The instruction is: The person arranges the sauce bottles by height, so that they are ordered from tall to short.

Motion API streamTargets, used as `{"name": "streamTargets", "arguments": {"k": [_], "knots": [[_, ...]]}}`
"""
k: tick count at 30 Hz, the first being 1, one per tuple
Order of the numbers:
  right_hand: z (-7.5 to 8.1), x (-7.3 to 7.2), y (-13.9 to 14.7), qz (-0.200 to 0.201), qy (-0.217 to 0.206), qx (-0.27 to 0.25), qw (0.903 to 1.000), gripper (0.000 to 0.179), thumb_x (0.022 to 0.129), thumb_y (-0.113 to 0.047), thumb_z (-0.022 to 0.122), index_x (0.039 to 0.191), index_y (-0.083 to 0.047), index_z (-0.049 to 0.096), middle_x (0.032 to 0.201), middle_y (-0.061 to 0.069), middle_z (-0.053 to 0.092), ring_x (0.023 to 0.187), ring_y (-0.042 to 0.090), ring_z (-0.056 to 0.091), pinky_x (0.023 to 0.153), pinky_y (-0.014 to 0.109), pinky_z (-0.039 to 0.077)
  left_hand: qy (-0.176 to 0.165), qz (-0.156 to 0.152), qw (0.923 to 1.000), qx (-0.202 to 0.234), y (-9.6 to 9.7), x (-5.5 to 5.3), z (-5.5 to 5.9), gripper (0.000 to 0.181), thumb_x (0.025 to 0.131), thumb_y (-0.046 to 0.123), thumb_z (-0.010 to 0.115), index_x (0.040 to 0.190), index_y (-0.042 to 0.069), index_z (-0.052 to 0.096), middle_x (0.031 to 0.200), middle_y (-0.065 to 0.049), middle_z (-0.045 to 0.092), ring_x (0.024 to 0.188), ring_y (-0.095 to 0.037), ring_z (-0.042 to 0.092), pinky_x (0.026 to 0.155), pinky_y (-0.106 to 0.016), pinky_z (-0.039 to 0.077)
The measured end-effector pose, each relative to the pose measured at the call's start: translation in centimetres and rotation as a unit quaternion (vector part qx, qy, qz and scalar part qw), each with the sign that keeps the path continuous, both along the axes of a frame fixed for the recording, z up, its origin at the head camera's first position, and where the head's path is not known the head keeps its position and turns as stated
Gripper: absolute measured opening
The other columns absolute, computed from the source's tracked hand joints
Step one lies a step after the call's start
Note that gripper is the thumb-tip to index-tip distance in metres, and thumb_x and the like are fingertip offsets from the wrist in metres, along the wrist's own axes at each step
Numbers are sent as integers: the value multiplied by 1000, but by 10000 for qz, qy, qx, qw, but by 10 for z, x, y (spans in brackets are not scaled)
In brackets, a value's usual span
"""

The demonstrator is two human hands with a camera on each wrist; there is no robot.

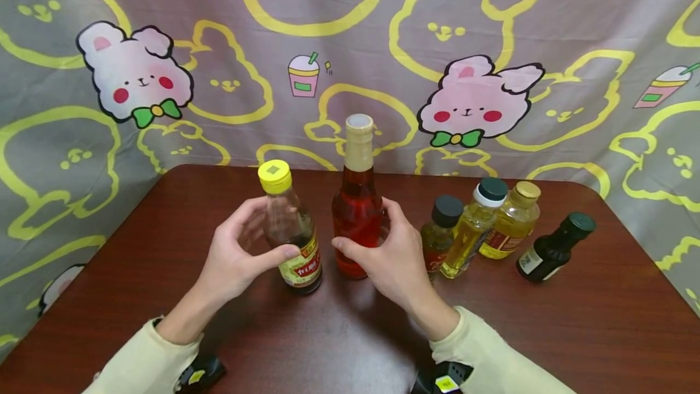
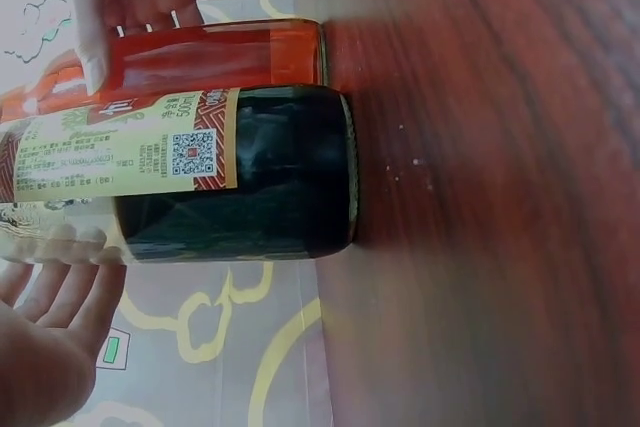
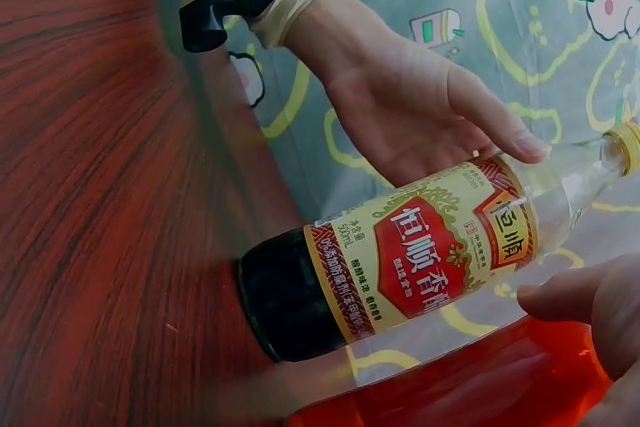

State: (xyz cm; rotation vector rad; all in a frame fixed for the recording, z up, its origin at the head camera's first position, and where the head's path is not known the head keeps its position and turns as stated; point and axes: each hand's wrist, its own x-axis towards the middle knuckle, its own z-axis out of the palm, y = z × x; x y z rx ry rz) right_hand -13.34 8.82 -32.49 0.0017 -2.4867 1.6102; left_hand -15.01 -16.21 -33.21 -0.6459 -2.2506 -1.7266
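Note:
In the head view, a vinegar bottle (image 1: 302, 263) with a yellow cap and a yellow-and-red label stands on the table, dark liquid in its lower part. My left hand (image 1: 232, 254) holds it, thumb across the front and fingers round the far side. Just to the right is a taller bottle of red liquid (image 1: 355, 208) with a cream-wrapped neck. My right hand (image 1: 391, 260) grips this one, thumb in front, most fingers hidden behind the glass. The left wrist view shows the vinegar bottle's base (image 2: 250, 177) at the tabletop. Both bottles look upright.
On the right of the brown table (image 1: 350, 345) stand a small black-capped bottle (image 1: 437, 236), an oil bottle with a dark green cap (image 1: 473, 230), a gold-capped oil bottle (image 1: 511, 221) and a dark bottle (image 1: 552, 251). A patterned curtain (image 1: 219, 47) hangs behind.

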Motion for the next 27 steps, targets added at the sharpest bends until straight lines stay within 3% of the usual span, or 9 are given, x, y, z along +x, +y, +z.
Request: {"name": "streamTargets", "arguments": {"k": [7, 18, 27], "knots": [[-2, 0, -1, -26, -111, 92, 9999, 78, 79, -31, 95, 144, -13, 54, 137, 7, 71, 123, 29, 67, 103, 53, 58, -104, 52, 9998, -162, -3, 1, -2, 71, 76, -6, 90, 140, 6, 60, 123, 13, 74, 115, -4, 70, 96, -18, 56], [-6, -2, -1, -126, -121, 205, 9996, 75, 77, -29, 96, 139, -11, 58, 132, 7, 73, 119, 28, 68, 101, 52, 58, -159, -65, 9995, -266, -3, 0, -5, 71, 79, -3, 90, 141, 10, 59, 127, 6, 74, 117, -6, 69, 95, -19, 56], [-12, -3, -4, -104, 157, -400, 9990, 69, 76, -23, 97, 135, -14, 61, 127, 4, 75, 118, 24, 69, 100, 49, 59, -169, -83, 9995, -268, -3, 0, -4, 69, 79, -4, 90, 140, 8, 59, 125, 3, 75, 114, -6, 70, 95, -20, 56]]}}
